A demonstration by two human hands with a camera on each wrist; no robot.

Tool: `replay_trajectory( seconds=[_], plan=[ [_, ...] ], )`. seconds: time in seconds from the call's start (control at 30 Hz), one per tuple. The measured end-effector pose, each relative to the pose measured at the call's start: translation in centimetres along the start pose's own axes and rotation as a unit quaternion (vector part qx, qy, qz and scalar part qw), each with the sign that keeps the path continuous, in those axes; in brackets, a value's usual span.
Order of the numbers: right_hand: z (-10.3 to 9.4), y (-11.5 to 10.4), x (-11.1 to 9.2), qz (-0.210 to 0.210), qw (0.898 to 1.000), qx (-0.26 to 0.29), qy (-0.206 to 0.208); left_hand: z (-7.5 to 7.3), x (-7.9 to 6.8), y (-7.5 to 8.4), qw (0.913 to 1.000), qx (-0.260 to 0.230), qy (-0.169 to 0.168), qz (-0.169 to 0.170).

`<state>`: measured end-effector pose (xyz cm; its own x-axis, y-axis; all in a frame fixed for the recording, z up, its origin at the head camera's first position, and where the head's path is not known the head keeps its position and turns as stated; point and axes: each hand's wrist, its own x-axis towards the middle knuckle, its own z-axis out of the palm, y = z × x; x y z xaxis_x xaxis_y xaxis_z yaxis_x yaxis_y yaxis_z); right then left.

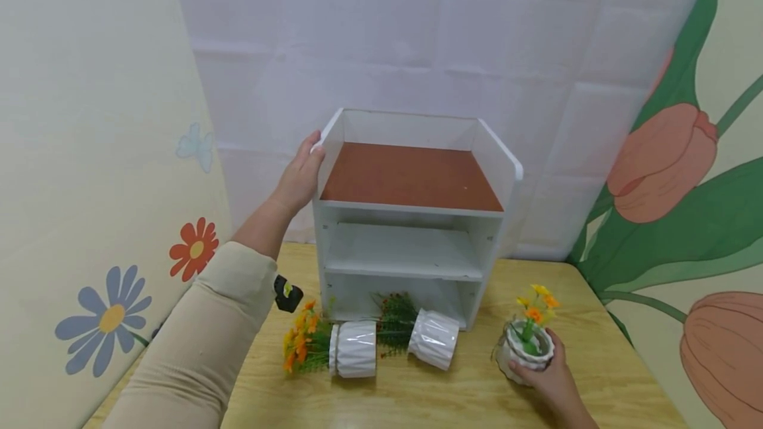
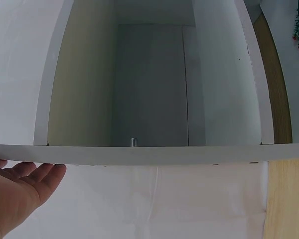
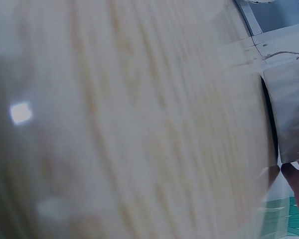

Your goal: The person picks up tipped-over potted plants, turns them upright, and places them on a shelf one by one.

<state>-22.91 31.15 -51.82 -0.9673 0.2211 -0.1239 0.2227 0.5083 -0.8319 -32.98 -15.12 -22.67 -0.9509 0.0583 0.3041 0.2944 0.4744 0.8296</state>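
My left hand [image 1: 302,176] rests against the outer left side of a white shelf unit [image 1: 502,151], near its top edge. In the left wrist view the fingers [image 2: 46,180] touch the outside of the side panel [image 2: 189,155]. My right hand [image 1: 551,376] grips a potted plant with yellow and orange flowers [image 1: 524,349] near the pot's rim, to the right of the unit. The pot stands upright. In the right wrist view only part of the pot [image 3: 294,114] and some of the fingers show at the right edge.
A white pot with orange flowers [image 1: 354,349] lies on its side before the unit. Beside it lies another white pot [image 1: 435,338], its red-dotted greenery reaching toward the bottom shelf. A small black object [image 1: 288,294] is left of the unit on the wooden table [image 1: 453,396].
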Motion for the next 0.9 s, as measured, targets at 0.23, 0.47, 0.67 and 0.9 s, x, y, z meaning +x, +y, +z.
replay_trajectory(
  seconds=[0.23,0.47,0.67,0.9],
  plan=[
    [0.23,0.07,-0.23,0.003,1.000,0.008,0.006,0.07,0.04,0.01,1.0000,-0.002,0.001,-0.003],
    [0.37,0.29,-0.34,-0.005,1.000,0.015,0.011,0.02,0.11,-0.12,1.0000,-0.004,0.000,-0.002],
    [0.47,0.38,-0.18,-0.001,1.000,0.011,0.011,0.01,0.17,-0.13,1.0000,-0.003,0.003,-0.001],
    [0.59,0.65,-0.15,-0.002,1.000,0.006,0.017,0.09,0.10,-0.07,1.0000,-0.004,0.001,-0.001]
  ],
)
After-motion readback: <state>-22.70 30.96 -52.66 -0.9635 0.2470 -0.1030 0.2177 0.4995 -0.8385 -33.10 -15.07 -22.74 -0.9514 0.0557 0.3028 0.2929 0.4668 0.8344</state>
